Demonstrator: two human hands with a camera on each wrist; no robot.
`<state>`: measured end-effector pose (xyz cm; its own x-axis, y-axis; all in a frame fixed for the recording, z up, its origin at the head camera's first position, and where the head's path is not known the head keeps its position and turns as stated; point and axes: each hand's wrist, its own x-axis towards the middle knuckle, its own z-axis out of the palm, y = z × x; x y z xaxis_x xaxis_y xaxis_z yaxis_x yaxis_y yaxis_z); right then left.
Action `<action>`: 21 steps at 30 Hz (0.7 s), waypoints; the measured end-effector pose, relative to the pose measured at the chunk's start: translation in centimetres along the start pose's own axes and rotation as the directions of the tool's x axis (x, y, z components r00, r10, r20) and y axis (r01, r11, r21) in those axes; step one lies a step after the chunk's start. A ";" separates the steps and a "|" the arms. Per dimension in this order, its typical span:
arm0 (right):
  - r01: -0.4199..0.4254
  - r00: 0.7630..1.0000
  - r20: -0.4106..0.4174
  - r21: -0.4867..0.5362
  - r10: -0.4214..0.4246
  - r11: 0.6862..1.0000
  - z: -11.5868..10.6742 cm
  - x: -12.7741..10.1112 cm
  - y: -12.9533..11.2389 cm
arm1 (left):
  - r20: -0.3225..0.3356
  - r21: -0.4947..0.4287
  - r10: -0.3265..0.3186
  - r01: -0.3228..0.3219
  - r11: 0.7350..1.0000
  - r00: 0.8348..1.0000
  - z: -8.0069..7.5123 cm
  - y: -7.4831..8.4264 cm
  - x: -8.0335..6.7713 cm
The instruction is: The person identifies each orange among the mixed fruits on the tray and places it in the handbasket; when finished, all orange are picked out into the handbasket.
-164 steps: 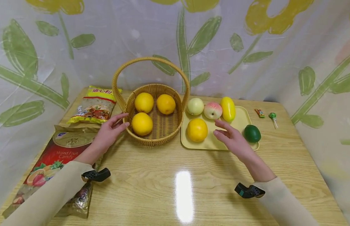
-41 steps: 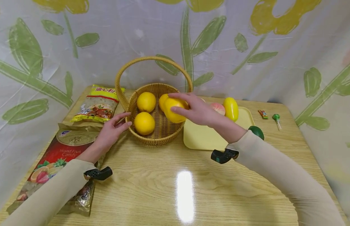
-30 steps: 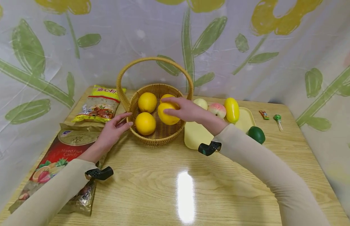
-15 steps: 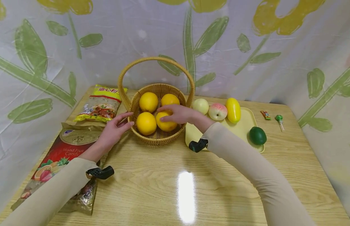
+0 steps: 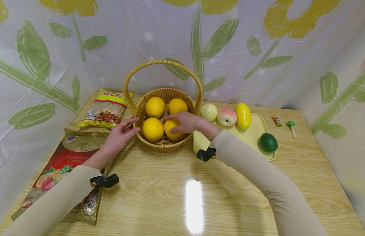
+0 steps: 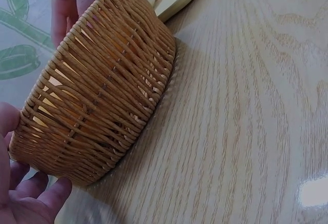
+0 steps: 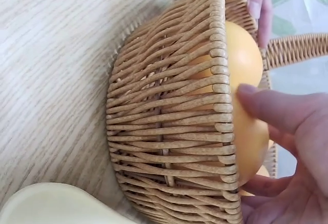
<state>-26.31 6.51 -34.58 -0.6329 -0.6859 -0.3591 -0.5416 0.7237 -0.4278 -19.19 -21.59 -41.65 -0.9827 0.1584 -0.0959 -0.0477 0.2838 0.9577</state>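
Note:
A round wicker basket (image 5: pixel 163 149) with a tall hoop handle stands on the table and contains several oranges. My right hand (image 5: pixel 188 122) reaches over its right rim, thumb and fingers around the front right orange (image 5: pixel 170 125), which sits low inside. In the right wrist view the thumb presses on that orange (image 7: pixel 251 149). The front left orange (image 5: pixel 153 129) is beside it, with two more oranges behind. My left hand (image 5: pixel 119 135) holds the basket's left rim; the left wrist view shows its fingertips (image 6: pixel 59 189) against the woven wall.
Right of the basket, a pale yellow tray (image 5: pixel 253 129) bears a pale green fruit (image 5: pixel 209 112), a peach (image 5: pixel 227 117), a yellow oblong fruit (image 5: pixel 243 115) and a dark green fruit (image 5: pixel 268 142). Candy (image 5: pixel 277 121) and a lollipop (image 5: pixel 291 124) lie farther right. Two food bags (image 5: pixel 67 159) lie left.
My right hand has carried the orange from the tray leftward and lowered it into the basket, where three others lay. The left hand has stayed at the basket's rim.

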 end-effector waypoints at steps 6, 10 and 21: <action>-0.034 0.998 -0.051 0.031 0.036 0.999 0.3 -0.1 -0.1 | 0.008 0.001 -0.008 0.008 1.000 1.000 0.0 0.1 -0.1; -0.040 0.997 -0.068 0.009 0.041 0.999 0.5 -0.1 -0.2 | 0.008 0.009 -0.006 0.006 1.000 1.000 0.0 0.2 -0.1; -0.013 0.992 -0.128 0.036 0.018 0.999 0.6 -0.4 0.1 | 0.001 0.013 -0.007 0.007 1.000 1.000 0.0 -0.1 0.1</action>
<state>-25.79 6.76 -34.95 -0.7080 -0.6576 -0.2577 -0.5126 0.7294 -0.4530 -19.29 -21.58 -41.73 -0.9822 0.1573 -0.1026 -0.0520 0.2973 0.9534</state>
